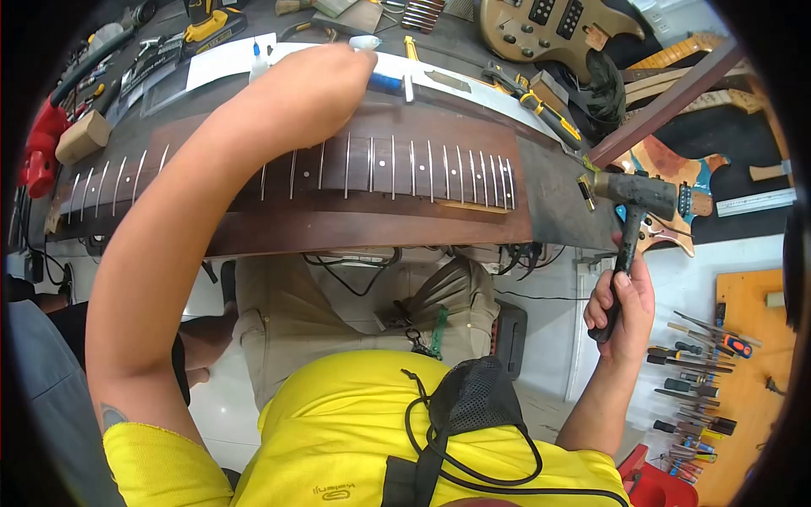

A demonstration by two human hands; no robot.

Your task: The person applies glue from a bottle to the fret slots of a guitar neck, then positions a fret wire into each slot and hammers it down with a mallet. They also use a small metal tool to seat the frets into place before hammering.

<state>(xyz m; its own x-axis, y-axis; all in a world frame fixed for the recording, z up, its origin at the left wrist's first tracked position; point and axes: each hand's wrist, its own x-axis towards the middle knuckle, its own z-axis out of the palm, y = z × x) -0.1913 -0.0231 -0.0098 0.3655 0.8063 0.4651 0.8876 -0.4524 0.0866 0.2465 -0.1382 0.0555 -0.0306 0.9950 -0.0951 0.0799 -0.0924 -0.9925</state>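
A dark fretboard (380, 169) with metal frets and round dot inlays lies on a brown wooden board (279, 230) along the front of the bench. My left hand (325, 89) is closed above the back edge of the board, beside a small white bottle tip (365, 41) that shows past its knuckles. Just right of it are a blue item (386, 82) and a small white piece (409, 89). My right hand (623, 302) is wrapped round the black handle of a hammer (649, 194), held upright to the right of the bench.
Yellow-black pliers (541, 110) lie behind the fretboard. A gold guitar body (557, 29) and a blue-brown guitar (667, 190) are at the right. A red tool (42, 148) and wooden block (83, 138) sit left. Another person's leg (207, 338) shows lower left.
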